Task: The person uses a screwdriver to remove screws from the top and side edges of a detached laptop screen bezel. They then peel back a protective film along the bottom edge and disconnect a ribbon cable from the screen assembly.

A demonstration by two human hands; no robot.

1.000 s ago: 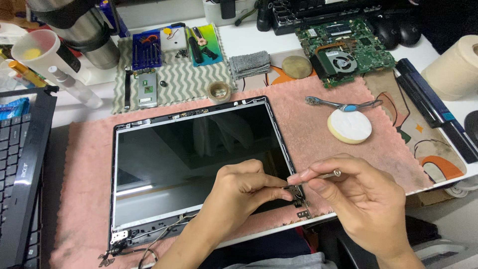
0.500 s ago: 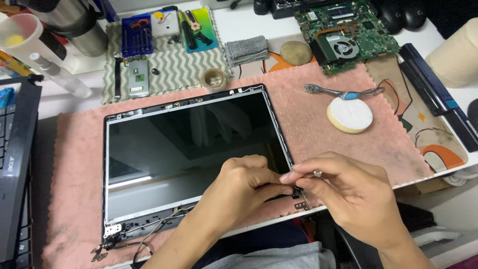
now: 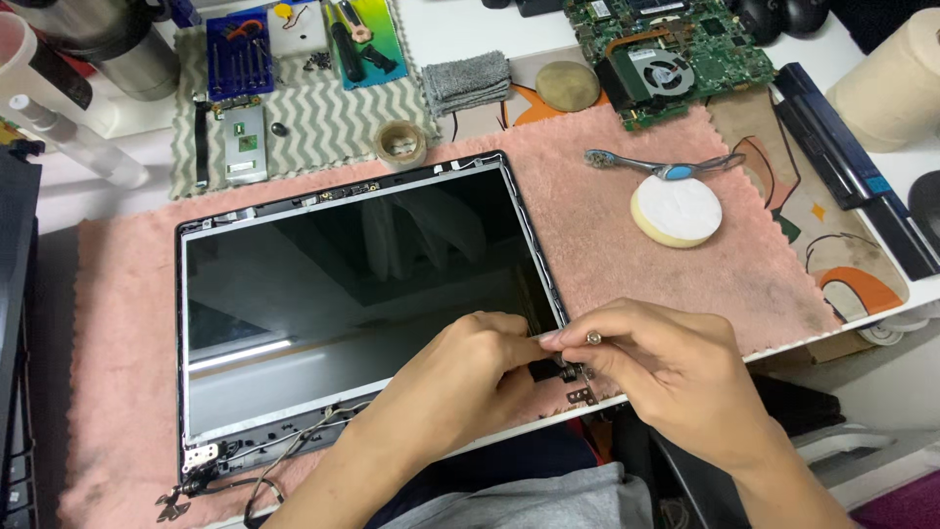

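One laptop screen panel [image 3: 352, 294] lies flat on a pink mat [image 3: 636, 225], its dark glass glossy with pale reflections, a thin grey frame around it and loose cables trailing from its lower left corner. Two hands meet at its lower right corner: the left hand [image 3: 470, 377] has its fingers curled down onto the panel's edge, pinching something too small to make out, and the right hand [image 3: 666, 367] is closed around a slim tool [image 3: 593, 338] whose metal tip shows between thumb and forefinger. Further back sit one green circuit board [image 3: 676, 49], one round white pad [image 3: 677, 210], one toothbrush [image 3: 656, 165], one tape roll [image 3: 400, 143] and one folded grey cloth [image 3: 468, 82]
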